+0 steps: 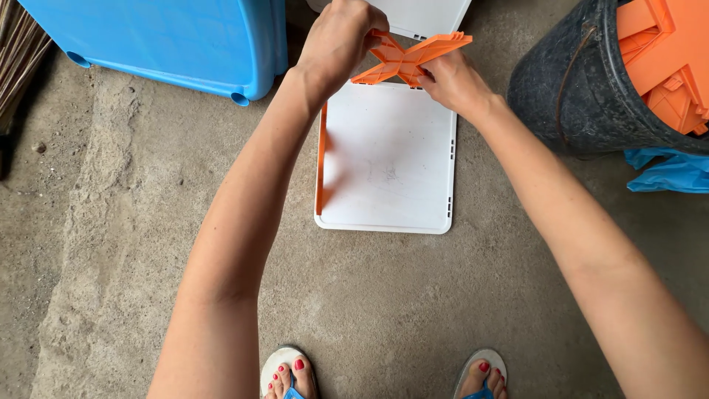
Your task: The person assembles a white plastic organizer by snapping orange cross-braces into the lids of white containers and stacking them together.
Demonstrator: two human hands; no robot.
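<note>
My left hand [336, 41] and my right hand [452, 81] both grip an orange X-shaped plastic piece [405, 60], held at the far edge of a white rectangular plastic panel [388, 162] lying flat on the concrete floor. An orange strip [322, 159] runs along the panel's left side. A second white panel [425, 16] lies just beyond the first, partly hidden by my hands.
A blue plastic container [170, 41] stands at the upper left. A dark bucket [583, 89] with several orange plastic pieces [665, 52] sits at the upper right, blue plastic sheet [668, 174] beside it. A broom's bristles [15, 52] show far left. My sandalled feet [292, 377] are at the bottom.
</note>
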